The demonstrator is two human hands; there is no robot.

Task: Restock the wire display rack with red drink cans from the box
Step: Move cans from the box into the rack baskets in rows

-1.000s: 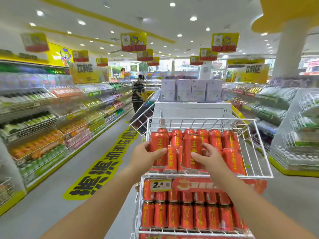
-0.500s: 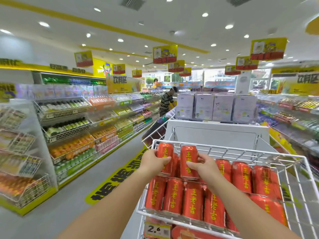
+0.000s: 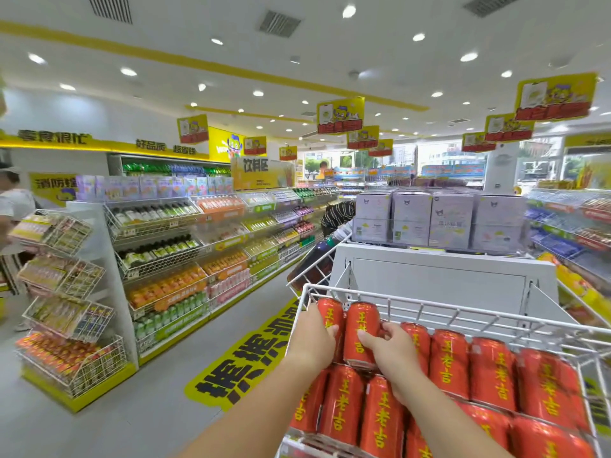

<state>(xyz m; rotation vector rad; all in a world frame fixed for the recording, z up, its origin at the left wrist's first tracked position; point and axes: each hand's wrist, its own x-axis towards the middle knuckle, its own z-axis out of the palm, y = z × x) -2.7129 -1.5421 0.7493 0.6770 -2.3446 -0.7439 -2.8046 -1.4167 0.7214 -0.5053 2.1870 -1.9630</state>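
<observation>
A white wire display rack (image 3: 429, 300) fills the lower right, its top basket lined with rows of red drink cans with yellow characters (image 3: 489, 371). My left hand (image 3: 310, 342) grips one red can (image 3: 329, 317) at the basket's far left corner. My right hand (image 3: 391, 353) grips a second red can (image 3: 362, 328) right beside it. Both held cans stand upright in the back row, touching each other. The box is out of view.
A grey aisle with a yellow floor sticker (image 3: 251, 358) runs to the left. Drink shelves (image 3: 185, 259) and a wire end rack (image 3: 69, 312) line its far side. Stacked white cartons (image 3: 429, 219) sit behind the rack. A person (image 3: 13, 209) stands at the far left.
My view has tilted up and closed in on the top basket. Both hands have carried their cans from the basket's front to the back left corner.
</observation>
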